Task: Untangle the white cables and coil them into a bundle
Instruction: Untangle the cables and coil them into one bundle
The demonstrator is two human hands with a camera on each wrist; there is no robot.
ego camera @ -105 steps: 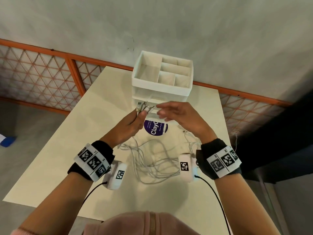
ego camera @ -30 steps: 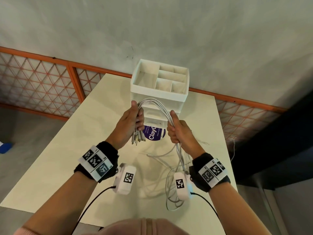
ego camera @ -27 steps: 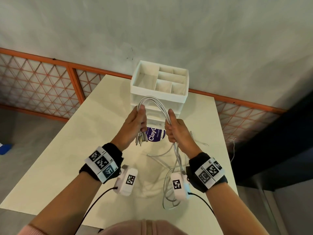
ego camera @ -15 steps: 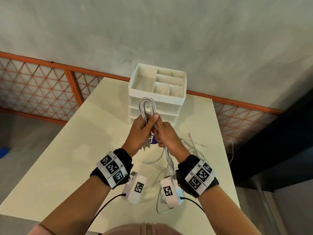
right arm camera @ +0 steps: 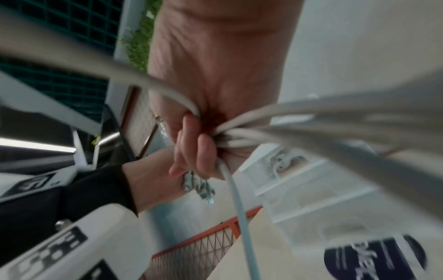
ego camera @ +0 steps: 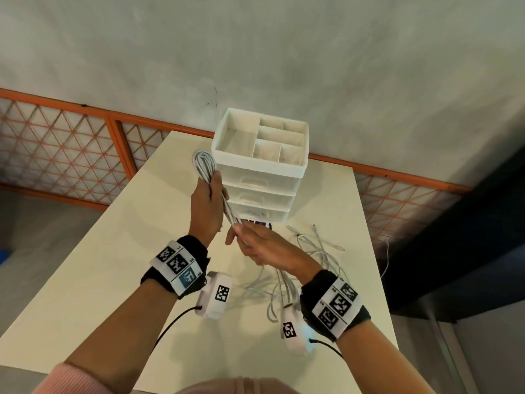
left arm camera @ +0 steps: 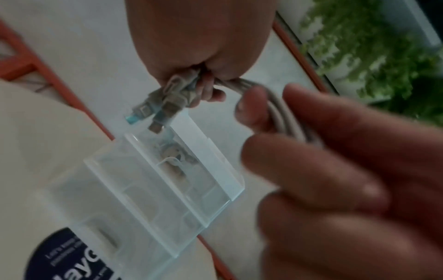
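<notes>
Several white cables (ego camera: 203,163) stand in a narrow loop above my left hand (ego camera: 207,203), which grips them in a fist in front of the drawer unit. Their plugs (left arm camera: 158,106) stick out below that fist, also seen in the right wrist view as plugs (right arm camera: 199,186). The strands run down and right into my right hand (ego camera: 257,245), which pinches them between thumb and fingers a little lower and nearer to me. The rest of the cables (ego camera: 315,251) trails loose on the table under and right of my right wrist.
A white drawer organizer (ego camera: 264,172) with open top compartments stands at the table's far end, just behind the hands. A round purple label (ego camera: 260,223) lies at its foot. The cream table (ego camera: 113,251) ends at an orange mesh railing (ego camera: 71,155) on the left and behind.
The hands were together under the loop; now my left hand has gone up and left with it, while my right hand has slid down the strands toward me.
</notes>
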